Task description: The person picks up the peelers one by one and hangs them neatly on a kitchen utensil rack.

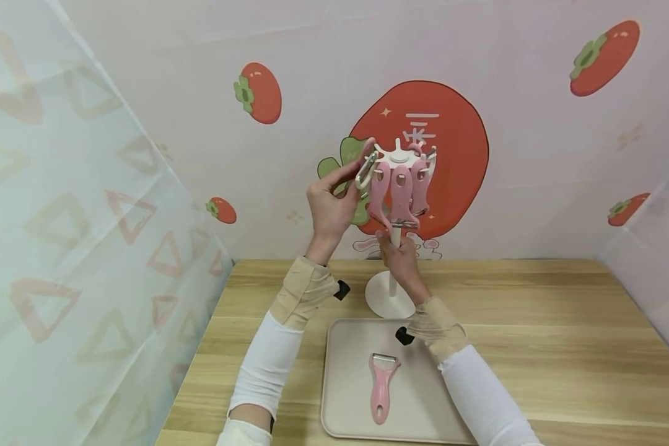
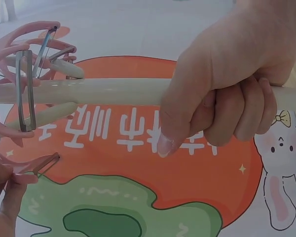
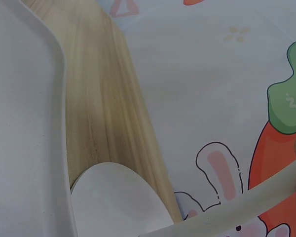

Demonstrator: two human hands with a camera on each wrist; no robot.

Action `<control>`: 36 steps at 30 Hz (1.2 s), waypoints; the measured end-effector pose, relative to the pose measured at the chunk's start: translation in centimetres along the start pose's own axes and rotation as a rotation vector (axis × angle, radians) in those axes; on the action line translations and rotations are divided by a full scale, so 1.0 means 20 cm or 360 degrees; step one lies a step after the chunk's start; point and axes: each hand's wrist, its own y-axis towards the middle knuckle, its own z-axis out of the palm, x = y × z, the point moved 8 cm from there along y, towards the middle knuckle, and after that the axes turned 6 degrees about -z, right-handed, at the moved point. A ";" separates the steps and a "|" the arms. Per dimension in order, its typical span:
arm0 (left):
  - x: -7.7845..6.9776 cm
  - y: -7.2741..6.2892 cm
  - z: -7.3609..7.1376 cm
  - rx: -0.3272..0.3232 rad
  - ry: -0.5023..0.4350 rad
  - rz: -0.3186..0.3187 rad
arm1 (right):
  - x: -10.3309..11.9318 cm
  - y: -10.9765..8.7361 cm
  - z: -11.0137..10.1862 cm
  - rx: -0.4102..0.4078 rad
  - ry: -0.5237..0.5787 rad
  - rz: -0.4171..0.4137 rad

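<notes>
My right hand (image 1: 400, 259) grips the pole of a white rotating stand (image 1: 399, 156) just below its hanging tools. Up at the stand's left side, my left hand (image 1: 331, 207) pinches a pink peeler (image 2: 24, 175) between thumb and finger; its metal blade shows in the left wrist view. Several pink peelers (image 1: 401, 192) hang from the hooks, with white-handled tools (image 1: 364, 181) among them. Whether the pinched peeler touches a hook cannot be told. Another pink peeler (image 1: 381, 393) lies blade away from me on a beige tray (image 1: 334, 396).
The stand's round white base (image 1: 378, 297) rests on the wooden table (image 1: 535, 347) behind the tray. A backdrop (image 1: 524, 204) printed with red fruit rises behind the table. Patterned cloth (image 1: 89, 260) hangs along the left side.
</notes>
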 end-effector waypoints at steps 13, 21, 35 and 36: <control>0.01 0.01 0.04 0.0055 0.0018 -0.0017 | 0.01 0.01 0.00 -0.0009 0.0004 -0.0018; 0.03 -0.02 0.05 0.0082 0.0045 0.0014 | 0.00 0.00 0.00 -0.0013 -0.0009 0.0008; 0.03 -0.04 0.07 0.0128 -0.0017 0.0060 | 0.00 0.01 0.00 0.0004 -0.0015 -0.0013; 0.03 -0.04 0.07 0.0126 -0.0021 0.0061 | 0.00 0.00 0.00 0.0003 -0.0014 -0.0008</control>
